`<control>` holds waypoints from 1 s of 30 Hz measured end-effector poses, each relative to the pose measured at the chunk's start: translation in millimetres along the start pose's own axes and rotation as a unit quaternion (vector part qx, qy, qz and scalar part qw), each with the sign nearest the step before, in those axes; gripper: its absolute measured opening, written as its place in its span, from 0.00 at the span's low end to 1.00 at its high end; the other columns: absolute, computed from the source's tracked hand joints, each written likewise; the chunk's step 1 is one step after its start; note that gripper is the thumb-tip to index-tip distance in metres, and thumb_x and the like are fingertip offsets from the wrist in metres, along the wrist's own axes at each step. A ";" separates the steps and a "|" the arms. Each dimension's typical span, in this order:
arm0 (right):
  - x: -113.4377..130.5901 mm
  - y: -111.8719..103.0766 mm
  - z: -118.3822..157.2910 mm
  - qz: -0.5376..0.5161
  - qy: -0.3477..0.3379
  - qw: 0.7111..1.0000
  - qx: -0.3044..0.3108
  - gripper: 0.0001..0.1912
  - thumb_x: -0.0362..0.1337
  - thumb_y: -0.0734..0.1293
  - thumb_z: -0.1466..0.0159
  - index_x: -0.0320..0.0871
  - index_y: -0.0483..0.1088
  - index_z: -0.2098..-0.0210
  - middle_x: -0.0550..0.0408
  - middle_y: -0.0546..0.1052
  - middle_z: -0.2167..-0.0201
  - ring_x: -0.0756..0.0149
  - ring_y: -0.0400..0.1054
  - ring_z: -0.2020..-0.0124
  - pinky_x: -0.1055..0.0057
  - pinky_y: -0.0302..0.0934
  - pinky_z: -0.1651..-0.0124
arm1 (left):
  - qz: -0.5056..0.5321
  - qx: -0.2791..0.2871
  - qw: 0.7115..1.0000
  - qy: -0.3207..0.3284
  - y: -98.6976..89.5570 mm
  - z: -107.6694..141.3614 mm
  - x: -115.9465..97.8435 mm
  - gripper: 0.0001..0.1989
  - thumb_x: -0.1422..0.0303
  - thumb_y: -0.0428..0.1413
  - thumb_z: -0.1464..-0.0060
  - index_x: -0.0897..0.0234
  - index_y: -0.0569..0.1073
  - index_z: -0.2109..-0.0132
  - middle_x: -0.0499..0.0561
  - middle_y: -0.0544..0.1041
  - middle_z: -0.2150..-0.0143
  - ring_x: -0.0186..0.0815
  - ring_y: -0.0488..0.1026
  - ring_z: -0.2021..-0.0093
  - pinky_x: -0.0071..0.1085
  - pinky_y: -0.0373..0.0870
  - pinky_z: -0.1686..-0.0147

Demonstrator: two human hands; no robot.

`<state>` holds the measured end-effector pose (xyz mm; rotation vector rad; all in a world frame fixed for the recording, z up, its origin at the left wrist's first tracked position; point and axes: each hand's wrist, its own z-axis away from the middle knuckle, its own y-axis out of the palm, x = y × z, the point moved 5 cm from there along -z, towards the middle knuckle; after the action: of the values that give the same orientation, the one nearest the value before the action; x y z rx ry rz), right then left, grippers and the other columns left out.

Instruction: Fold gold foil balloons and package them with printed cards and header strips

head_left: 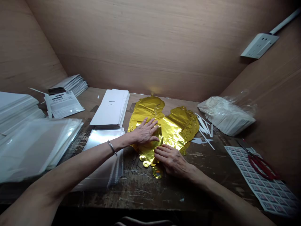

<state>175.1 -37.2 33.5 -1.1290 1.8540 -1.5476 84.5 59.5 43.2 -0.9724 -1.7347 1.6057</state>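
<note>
Striped cloth (143,223) edges in at the bottom, and beyond it both hands are on the gold foil (174,128) at the middle of the table (145,194)! Left hand (147,131), bangle (112,147) at the wrist, lies with fingers spread wide over the foil; right hand (172,158) presses its near part, fingers close together, any pinch impossible to tell. White cards (110,106) sit to the left, clear sleeves (103,166) nearer; out right, white strips (205,127) beside the foil and red-handled scissors (262,166) over a sticker sheet (261,185).
</note>
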 end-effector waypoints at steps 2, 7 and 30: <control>-0.7 -4.4 0.9 -0.020 -0.001 1.000 0.020 0.12 0.29 0.55 0.42 0.40 0.65 0.61 0.47 0.70 0.60 0.65 0.62 0.56 0.63 0.54 0.53 | 0.006 0.047 0.999 -0.012 31.9 -2.2 8.6 0.34 0.51 0.35 0.48 0.71 0.50 0.42 0.60 0.45 0.40 0.44 0.37 0.40 0.46 0.34 0.46; -3.8 -16.4 6.5 -0.087 -0.007 0.994 0.064 0.18 0.29 0.55 0.43 0.37 0.59 0.52 0.45 0.66 0.54 0.64 0.57 0.52 0.64 0.54 0.52 | 0.017 0.069 0.997 -0.017 52.9 4.9 20.0 0.35 0.49 0.32 0.49 0.68 0.43 0.40 0.56 0.38 0.38 0.42 0.31 0.40 0.45 0.28 0.46; -131.0 4.8 -76.2 -0.133 0.338 0.926 0.104 0.12 0.37 0.63 0.52 0.41 0.70 0.68 0.56 0.73 0.74 0.67 0.65 0.71 0.76 0.55 0.71 | 0.050 0.015 0.998 -0.047 38.6 5.4 15.0 0.41 0.47 0.35 0.51 0.71 0.33 0.40 0.61 0.37 0.39 0.42 0.31 0.40 0.42 0.32 0.45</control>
<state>186.2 114.0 29.0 -0.8270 1.9106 -2.4643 76.5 69.2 3.4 -0.9985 -1.7422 1.7614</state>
